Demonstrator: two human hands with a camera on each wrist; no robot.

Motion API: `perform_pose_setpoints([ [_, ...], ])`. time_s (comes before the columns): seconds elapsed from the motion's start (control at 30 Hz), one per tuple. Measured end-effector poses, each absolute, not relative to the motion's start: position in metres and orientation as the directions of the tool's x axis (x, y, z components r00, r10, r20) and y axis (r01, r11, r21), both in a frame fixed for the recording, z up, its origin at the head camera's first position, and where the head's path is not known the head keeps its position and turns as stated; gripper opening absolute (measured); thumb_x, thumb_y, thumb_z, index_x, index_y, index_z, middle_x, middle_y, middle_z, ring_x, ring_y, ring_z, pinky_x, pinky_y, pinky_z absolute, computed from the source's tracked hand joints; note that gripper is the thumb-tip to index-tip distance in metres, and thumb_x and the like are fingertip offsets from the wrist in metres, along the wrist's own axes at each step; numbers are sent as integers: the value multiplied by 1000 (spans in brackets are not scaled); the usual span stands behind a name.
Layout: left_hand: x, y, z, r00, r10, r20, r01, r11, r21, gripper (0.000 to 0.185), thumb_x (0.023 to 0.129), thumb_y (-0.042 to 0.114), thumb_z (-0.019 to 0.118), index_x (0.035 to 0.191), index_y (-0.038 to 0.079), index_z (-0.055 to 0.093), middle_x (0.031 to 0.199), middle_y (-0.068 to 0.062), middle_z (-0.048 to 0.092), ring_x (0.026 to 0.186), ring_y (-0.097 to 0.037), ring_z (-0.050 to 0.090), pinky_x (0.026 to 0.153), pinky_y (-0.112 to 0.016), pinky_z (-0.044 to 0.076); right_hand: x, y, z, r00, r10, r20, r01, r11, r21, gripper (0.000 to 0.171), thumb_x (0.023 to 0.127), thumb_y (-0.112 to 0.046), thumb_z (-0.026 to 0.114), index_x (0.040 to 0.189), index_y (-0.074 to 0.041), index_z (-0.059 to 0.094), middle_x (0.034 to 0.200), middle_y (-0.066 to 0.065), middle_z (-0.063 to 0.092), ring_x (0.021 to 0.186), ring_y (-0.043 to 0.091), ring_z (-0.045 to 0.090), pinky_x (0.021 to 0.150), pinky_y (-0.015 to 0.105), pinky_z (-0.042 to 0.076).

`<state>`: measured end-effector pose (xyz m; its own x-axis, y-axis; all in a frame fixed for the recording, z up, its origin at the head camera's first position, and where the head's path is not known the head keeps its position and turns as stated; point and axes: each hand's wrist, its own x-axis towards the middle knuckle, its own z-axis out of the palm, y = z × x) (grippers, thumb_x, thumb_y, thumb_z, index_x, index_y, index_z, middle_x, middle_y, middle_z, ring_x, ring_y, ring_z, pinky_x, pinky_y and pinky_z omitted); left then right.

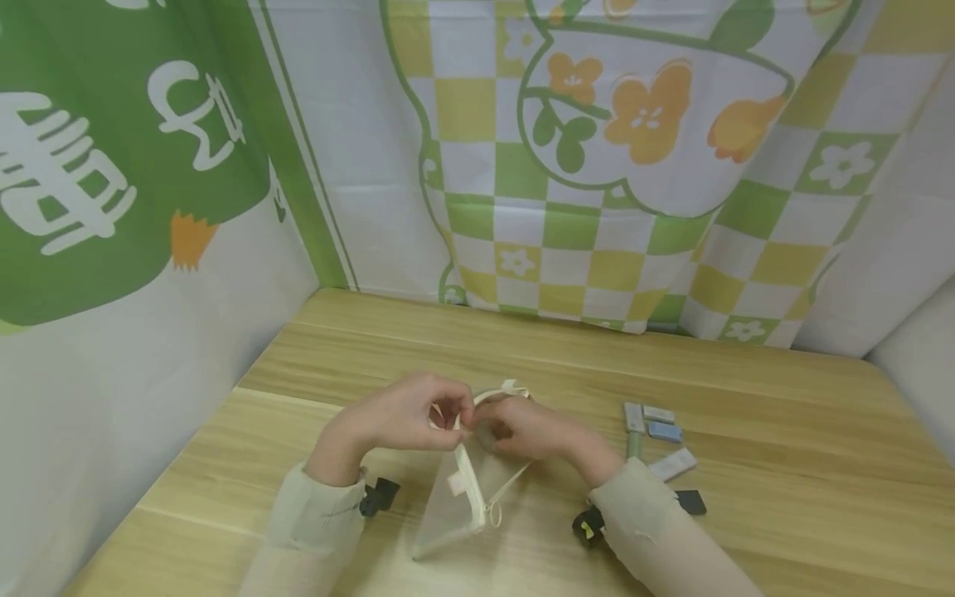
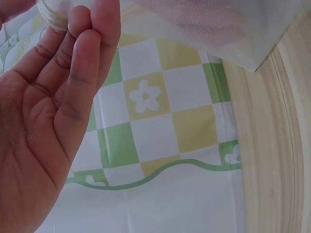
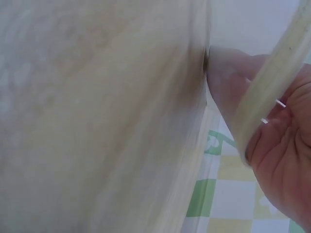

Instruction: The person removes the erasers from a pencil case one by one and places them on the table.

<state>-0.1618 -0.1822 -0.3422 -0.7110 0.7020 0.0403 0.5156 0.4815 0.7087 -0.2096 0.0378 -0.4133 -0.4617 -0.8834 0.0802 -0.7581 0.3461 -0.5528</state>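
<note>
A translucent mesh pouch (image 1: 455, 506) with a cream zip edge stands tilted on the wooden table (image 1: 746, 373). Both hands hold its upper end. My left hand (image 1: 446, 414) pinches the cream rim; in the left wrist view its fingertips (image 2: 80, 19) close on that rim, with the pouch mesh (image 2: 209, 24) above. My right hand (image 1: 492, 427) grips the pouch from the other side and shows partly through the mesh. In the right wrist view the cream trim (image 3: 272, 82) runs across my right hand (image 3: 286, 160), and blurred mesh (image 3: 97, 116) fills the left.
Several small flat pieces lie right of the pouch: grey ones (image 1: 634, 417), a blue one (image 1: 664, 431), a pale one (image 1: 674, 464) and a black one (image 1: 690, 502). Printed green and yellow cloth (image 1: 582, 207) walls in the table at the back and left.
</note>
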Motion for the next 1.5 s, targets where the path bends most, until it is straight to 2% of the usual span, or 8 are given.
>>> perform_pose_setpoints([
  [0.13, -162, -182, -343, -708, 706, 38, 522, 486, 701, 9, 81, 10, 66, 90, 10, 65, 83, 5, 65, 75, -6, 59, 70, -24, 54, -210, 39, -412, -459, -886, 63, -745, 346, -570, 41, 76, 5, 66, 116, -3, 67, 107, 10, 65, 92, 15, 52, 83, 24, 44],
  [0.3, -162, -181, -344, -703, 710, 42, 530, 483, 697, 8, 81, 10, 66, 89, 12, 65, 83, 5, 65, 74, -6, 60, 69, -24, 54, -209, 39, -413, -443, -894, 65, -758, 335, -559, 32, 77, 6, 64, 109, -2, 68, 100, 8, 64, 89, 14, 53, 81, 22, 46],
  [0.47, -163, -180, -345, -700, 713, 44, 528, 475, 704, 9, 81, 9, 66, 88, 15, 65, 83, 5, 65, 75, -6, 60, 71, -25, 55, -207, 38, -411, -432, -901, 42, -767, 342, -543, 26, 79, 4, 65, 104, -2, 68, 105, 8, 65, 93, 15, 55, 85, 22, 48],
  [0.63, -162, -180, -343, -699, 714, 43, 531, 478, 700, 10, 80, 9, 66, 87, 16, 64, 82, 6, 65, 74, -6, 60, 70, -25, 55, -206, 40, -408, -433, -901, 23, -757, 349, -553, 26, 80, 4, 65, 106, -1, 68, 109, 9, 66, 95, 15, 56, 87, 23, 48],
  [1.0, -164, -178, -344, -694, 720, 33, 534, 483, 694, 9, 80, 10, 66, 87, 16, 64, 81, 7, 64, 73, -6, 59, 70, -24, 54, -206, 41, -406, -451, -893, -5, -704, 359, -613, 25, 80, 4, 66, 105, 0, 67, 101, 10, 64, 83, 12, 54, 76, 19, 47],
  [1.23, -162, -177, -345, -695, 718, 30, 535, 488, 690, 10, 79, 10, 66, 87, 16, 64, 80, 7, 63, 73, -6, 59, 70, -25, 55, -203, 42, -408, -477, -878, -44, -675, 397, -622, 27, 81, 0, 69, 108, -2, 68, 105, 7, 64, 85, 12, 54, 76, 19, 48],
  [1.5, -164, -177, -348, -687, 725, 41, 547, 479, 687, 8, 81, 13, 66, 87, 17, 64, 80, 7, 62, 73, -6, 58, 71, -25, 55, -201, 42, -405, -480, -878, 0, -709, 388, -589, 29, 79, 1, 69, 107, -3, 69, 92, 6, 62, 78, 11, 51, 70, 18, 45],
])
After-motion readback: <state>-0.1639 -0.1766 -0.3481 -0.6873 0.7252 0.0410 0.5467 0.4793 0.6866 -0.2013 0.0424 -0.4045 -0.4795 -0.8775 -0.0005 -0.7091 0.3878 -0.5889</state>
